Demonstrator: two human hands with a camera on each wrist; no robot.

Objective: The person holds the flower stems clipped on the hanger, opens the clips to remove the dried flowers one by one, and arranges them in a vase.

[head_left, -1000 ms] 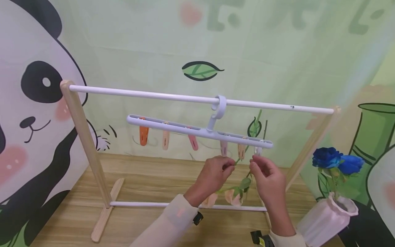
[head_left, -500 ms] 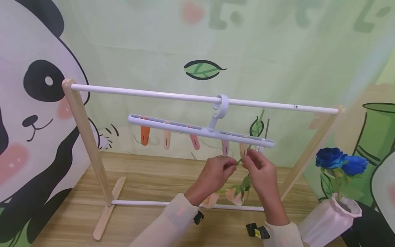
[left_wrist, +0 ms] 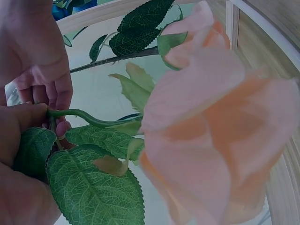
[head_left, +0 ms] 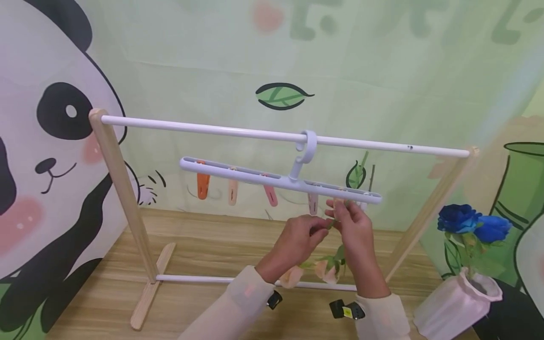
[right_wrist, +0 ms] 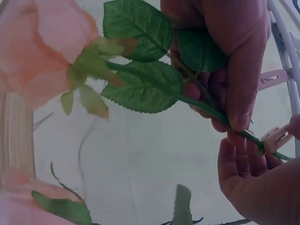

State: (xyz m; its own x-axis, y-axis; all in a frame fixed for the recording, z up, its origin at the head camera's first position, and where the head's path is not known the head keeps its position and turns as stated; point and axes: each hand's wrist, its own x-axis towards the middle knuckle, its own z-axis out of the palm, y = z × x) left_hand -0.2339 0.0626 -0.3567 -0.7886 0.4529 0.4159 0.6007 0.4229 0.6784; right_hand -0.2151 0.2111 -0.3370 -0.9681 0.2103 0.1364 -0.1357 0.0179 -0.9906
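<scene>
My left hand (head_left: 299, 238) pinches the green stem (right_wrist: 187, 101) of a peach artificial rose (left_wrist: 201, 131), whose bloom hangs downward. Just right of it, my right hand (head_left: 357, 231) has its thumb on a small peach clip (right_wrist: 276, 138) and its fingers behind the stem. The stem crosses right at the clip's lower end. This clip hangs from a pale lavender hanger (head_left: 250, 178) and is mostly hidden by the hand in the head view. A second peach rose (left_wrist: 197, 37) hangs bloom-down behind the first, its dark stem rising near the hanger's right end.
The hanger hooks over the white top bar (head_left: 204, 127) of a wooden-sided rack. Orange (head_left: 203, 180), pale and pink clips line its left half. At right, a white vase (head_left: 454, 307) holds blue roses (head_left: 459, 218). A lower bar (head_left: 191, 279) crosses near the wooden tabletop (head_left: 204, 236).
My right hand has moved left from beside the rightmost white clip to the peach clip, and its thumb now lies on it. My left hand stays on the rose's stem.
</scene>
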